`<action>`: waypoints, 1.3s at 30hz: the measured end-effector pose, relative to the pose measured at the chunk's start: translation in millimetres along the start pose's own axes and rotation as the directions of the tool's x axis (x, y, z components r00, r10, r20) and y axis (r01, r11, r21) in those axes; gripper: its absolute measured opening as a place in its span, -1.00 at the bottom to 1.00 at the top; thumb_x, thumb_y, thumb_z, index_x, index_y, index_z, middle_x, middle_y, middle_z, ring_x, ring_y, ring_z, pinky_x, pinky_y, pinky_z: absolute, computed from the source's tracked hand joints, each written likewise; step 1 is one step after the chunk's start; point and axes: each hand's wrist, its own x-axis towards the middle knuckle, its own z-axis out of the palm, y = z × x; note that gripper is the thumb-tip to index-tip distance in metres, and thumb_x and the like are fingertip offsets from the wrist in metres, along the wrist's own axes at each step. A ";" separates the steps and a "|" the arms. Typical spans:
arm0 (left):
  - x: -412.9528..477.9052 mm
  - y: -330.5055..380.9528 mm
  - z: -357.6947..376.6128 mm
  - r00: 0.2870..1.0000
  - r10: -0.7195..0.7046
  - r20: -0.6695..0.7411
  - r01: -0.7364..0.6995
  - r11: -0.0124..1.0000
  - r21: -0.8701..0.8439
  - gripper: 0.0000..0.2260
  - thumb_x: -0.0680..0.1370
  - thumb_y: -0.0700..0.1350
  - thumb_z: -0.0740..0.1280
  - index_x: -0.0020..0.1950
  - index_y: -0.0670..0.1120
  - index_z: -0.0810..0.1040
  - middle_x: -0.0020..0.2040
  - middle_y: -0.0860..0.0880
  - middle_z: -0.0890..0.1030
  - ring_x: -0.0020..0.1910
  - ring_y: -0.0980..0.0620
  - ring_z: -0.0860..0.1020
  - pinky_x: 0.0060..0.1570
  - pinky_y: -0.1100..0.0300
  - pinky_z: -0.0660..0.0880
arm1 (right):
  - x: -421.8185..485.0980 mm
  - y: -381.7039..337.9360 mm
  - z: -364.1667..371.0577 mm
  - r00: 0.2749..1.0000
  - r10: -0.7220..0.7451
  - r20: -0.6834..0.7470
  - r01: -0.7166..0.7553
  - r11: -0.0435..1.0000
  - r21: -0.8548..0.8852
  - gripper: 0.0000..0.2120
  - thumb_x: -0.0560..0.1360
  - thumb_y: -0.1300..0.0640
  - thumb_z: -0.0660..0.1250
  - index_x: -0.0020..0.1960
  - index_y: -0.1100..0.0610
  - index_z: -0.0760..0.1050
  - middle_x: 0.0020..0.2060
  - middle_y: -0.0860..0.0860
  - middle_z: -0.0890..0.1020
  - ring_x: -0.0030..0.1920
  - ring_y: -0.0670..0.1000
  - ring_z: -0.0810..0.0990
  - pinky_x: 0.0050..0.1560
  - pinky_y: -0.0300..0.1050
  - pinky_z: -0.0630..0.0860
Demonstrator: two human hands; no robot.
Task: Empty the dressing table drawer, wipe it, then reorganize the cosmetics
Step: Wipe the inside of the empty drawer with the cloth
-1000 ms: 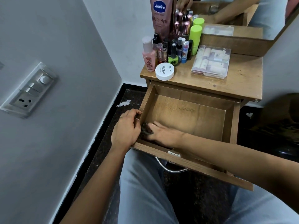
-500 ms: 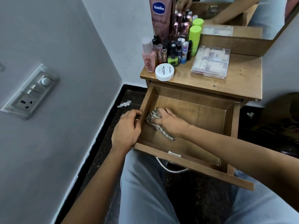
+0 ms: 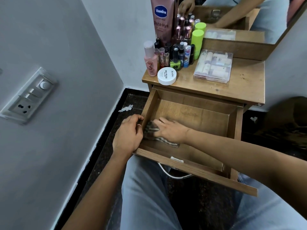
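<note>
The pulled-out wooden drawer [image 3: 199,117] stands bare, its brown floor faintly streaked, while the cosmetics [image 3: 176,52] crowd the tabletop [image 3: 245,83] above it, bottles at the back left and a clear case beside them. The right hand [image 3: 169,129] presses a striped grey cloth [image 3: 152,127] onto the drawer floor by the left wall, fingers apparently laid flat, though blurred, as the left hand [image 3: 128,135] curls round that wall's rim. A second earlier the cloth sat in the near left corner; the left hand has not shifted.
</note>
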 end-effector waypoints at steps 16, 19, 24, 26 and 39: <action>0.5 -1.6 0.6 1.000 -0.003 0.005 0.003 1.000 -0.013 -0.73 0.56 -0.18 0.22 0.23 0.02 0.52 0.13 0.03 0.58 -0.06 -0.04 0.55 -0.10 0.01 0.54 | 38.6 -2.9 -2.2 0.797 0.601 0.058 -0.604 0.792 0.084 -0.49 0.63 0.14 0.03 0.55 0.16 0.01 0.49 0.16 0.07 0.44 0.32 0.15 0.10 0.17 0.49; 1.2 -2.6 1.2 1.000 -0.004 0.009 0.005 1.000 -0.016 -0.73 0.56 -0.18 0.22 0.24 0.02 0.52 0.16 0.02 0.57 -0.02 -0.04 0.56 -0.05 -0.05 0.55 | 27.4 11.1 -3.1 0.782 0.622 0.042 -0.620 0.783 -0.040 -0.49 0.64 0.08 0.00 0.54 0.20 -0.01 0.48 0.21 0.11 0.40 0.29 0.24 0.13 0.11 0.45; 0.7 -3.1 1.7 1.000 -0.015 0.013 0.015 0.999 -0.033 -0.73 0.56 -0.19 0.22 0.23 0.02 0.52 0.16 0.03 0.57 -0.01 -0.05 0.55 -0.04 -0.04 0.55 | -2.4 23.9 -0.6 0.697 0.717 0.024 -0.712 0.695 -0.101 -0.49 0.63 0.10 0.01 0.53 0.20 0.03 0.42 0.25 0.20 0.31 0.28 0.34 0.19 0.10 0.39; 1.0 -3.9 2.3 1.000 -0.010 0.012 0.011 0.999 -0.034 -0.73 0.56 -0.19 0.22 0.23 0.02 0.52 0.17 0.03 0.58 0.01 -0.05 0.55 -0.02 -0.06 0.54 | -14.7 25.2 1.9 0.682 0.731 0.024 -0.728 0.681 -0.080 -0.50 0.64 0.09 0.01 0.54 0.18 0.03 0.42 0.24 0.20 0.32 0.27 0.35 0.18 0.09 0.41; 2.0 -5.6 3.3 1.000 0.008 -0.005 -0.008 1.000 -0.020 -0.73 0.55 -0.18 0.22 0.21 0.03 0.52 0.16 0.02 0.59 0.05 -0.04 0.56 -0.03 -0.04 0.56 | -90.5 18.2 4.2 0.395 0.914 0.093 -0.912 0.402 -0.082 -0.59 0.61 0.19 0.10 0.42 0.30 0.27 0.42 0.31 0.24 0.15 0.18 0.52 -0.16 -0.08 0.44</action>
